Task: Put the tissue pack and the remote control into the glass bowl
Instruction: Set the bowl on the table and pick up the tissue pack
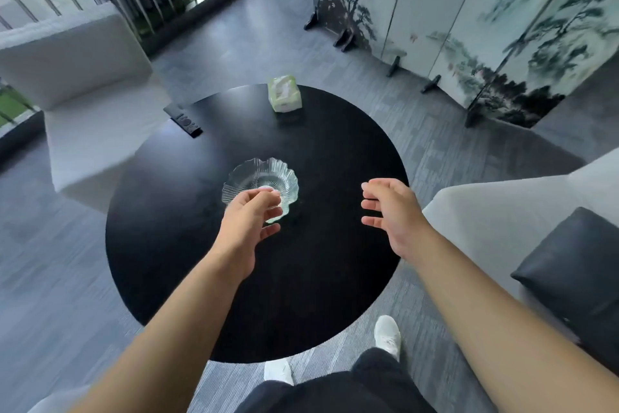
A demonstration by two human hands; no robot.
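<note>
a person stands over a round black table [328, 278], both bare arms stretched out above it. the left hand [249, 216] hovers over the near rim of the empty glass bowl [259, 180], fingers loosely curled and holding nothing. the right hand [390, 210] hangs to the bowl's right, fingers spread wide, empty. the tissue pack [284, 93] sits at the far edge; the remote [184, 120] lies on the far left edge.
</note>
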